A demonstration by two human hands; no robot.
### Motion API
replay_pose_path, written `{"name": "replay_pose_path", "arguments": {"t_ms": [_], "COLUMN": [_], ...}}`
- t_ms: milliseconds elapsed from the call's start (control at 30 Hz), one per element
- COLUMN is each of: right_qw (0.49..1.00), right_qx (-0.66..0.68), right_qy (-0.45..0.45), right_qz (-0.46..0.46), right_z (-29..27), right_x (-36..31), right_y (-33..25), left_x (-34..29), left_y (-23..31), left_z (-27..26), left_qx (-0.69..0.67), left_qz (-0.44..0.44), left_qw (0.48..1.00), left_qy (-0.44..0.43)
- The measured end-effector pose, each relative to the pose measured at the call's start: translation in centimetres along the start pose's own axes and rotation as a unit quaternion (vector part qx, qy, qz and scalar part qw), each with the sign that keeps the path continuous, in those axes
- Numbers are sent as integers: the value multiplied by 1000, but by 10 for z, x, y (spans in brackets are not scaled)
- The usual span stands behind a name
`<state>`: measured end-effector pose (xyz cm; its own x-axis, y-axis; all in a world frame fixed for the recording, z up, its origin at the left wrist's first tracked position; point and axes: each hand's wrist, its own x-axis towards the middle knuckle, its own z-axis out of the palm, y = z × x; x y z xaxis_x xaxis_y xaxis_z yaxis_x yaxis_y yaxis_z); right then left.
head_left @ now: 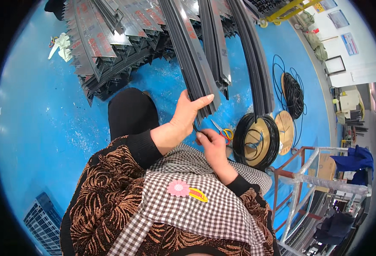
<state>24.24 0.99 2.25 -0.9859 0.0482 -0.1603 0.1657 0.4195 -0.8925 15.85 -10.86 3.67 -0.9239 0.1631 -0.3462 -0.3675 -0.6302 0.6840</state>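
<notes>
My left hand [181, 116] is wrapped round the near end of a long dark grey metal profile [193, 57], thumb across its top face. The profile runs away from me, grooved along its length. Just below that end, my right hand [215, 150] is closed in a pinch on a thin black strip [197, 126], which reaches up to the profile's end. Whether the strip sits in a groove is hidden by my left hand. Scissors [227, 134] with red and yellow handles lie just right of my right hand, beside a coil of black strip [238, 143].
Two more profiles [215, 51] [256, 64] extend toward me on the right. A large stack of profiles [98, 55] fills the far left. Another black coil [293, 96] lies farther right on the blue floor [38, 115]. A metal rack [299, 177] stands near right.
</notes>
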Motion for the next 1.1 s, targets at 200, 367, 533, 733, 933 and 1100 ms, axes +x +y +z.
{"name": "replay_pose_path", "arguments": {"t_ms": [200,367,533,733,933,1100], "right_qw": [985,984,982,980,982,981], "right_qx": [149,116,106,166,152,155], "right_qy": [11,-23,-28,-25,-36,-23], "right_qz": [84,132,153,103,103,114], "right_z": [-9,-31,-34,-7,-11,0], "right_x": [-12,-24,-41,0,-16,7], "right_y": [2,9,11,-2,8,-7], "left_x": [2,3,0,0,3,3], "left_y": [0,-1,-3,-4,-5,-5], "left_z": [-1,0,4,4,-3,-3], "left_qx": [-5,-36,-17,-18,-24,-11], "left_qz": [5,8,19,21,18,16], "left_qw": [1000,999,1000,999,1000,1000], "left_qy": [-22,9,15,16,-3,-17]}}
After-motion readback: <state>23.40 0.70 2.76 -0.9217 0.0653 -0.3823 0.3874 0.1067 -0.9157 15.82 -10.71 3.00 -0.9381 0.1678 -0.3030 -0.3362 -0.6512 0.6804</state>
